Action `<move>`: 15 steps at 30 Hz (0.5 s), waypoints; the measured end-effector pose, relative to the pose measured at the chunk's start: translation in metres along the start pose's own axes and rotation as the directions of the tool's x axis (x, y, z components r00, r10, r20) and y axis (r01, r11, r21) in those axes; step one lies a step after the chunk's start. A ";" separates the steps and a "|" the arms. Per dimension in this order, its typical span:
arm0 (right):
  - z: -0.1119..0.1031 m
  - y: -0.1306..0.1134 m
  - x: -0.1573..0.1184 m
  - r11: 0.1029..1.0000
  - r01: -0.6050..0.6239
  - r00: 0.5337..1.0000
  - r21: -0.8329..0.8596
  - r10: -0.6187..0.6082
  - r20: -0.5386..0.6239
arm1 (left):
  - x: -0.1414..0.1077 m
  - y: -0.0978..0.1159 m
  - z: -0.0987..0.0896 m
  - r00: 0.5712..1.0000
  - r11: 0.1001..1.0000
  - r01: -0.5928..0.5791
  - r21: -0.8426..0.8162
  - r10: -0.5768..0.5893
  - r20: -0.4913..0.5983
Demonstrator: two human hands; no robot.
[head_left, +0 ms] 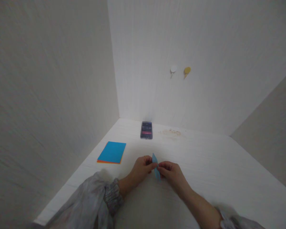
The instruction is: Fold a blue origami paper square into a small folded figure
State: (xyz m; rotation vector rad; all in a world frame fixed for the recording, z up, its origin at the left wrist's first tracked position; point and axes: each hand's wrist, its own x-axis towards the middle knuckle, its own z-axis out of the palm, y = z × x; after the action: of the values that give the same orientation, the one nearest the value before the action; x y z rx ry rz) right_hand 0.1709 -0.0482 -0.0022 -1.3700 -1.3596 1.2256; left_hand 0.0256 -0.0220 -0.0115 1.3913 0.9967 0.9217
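Observation:
A small light-blue piece of folded paper (155,168) is held upright between my two hands, above the white table. My left hand (143,167) pinches it from the left, thumb across its face, with a ring on one finger. From the right, the fingertips of my right hand (170,171) are closed on its other side. The paper's lower end points down toward me. Left of my hands lies a stack of square coloured sheets (112,152), blue on top, with orange edges showing beneath.
A dark, blurred phone-like rectangle (146,130) stands near the back wall. Brownish marks (173,132) show on the table (205,152) to its right. A white hook (173,69) and a yellow hook (187,70) are on the back wall. Walls rise at both sides.

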 end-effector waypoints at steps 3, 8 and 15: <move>-0.001 -0.002 -0.001 1.000 -0.012 1.000 -0.011 0.012 0.014 | 0.001 -0.001 0.000 1.000 1.000 0.002 -0.008 -0.003 -0.016; -0.002 -0.002 -0.002 1.000 -0.013 1.000 -0.004 0.014 0.014 | 0.000 0.001 0.001 1.000 0.998 0.024 -0.063 -0.023 0.019; -0.003 -0.001 -0.005 1.000 0.007 1.000 0.026 -0.006 -0.023 | -0.003 0.006 0.000 0.992 0.980 0.067 -0.185 -0.045 0.119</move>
State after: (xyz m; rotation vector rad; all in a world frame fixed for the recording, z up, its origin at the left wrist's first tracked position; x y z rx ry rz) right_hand 0.1736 -0.0525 -0.0004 -1.3561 -1.3269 1.2162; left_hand 0.0255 -0.0245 -0.0055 1.2358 0.8353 0.8613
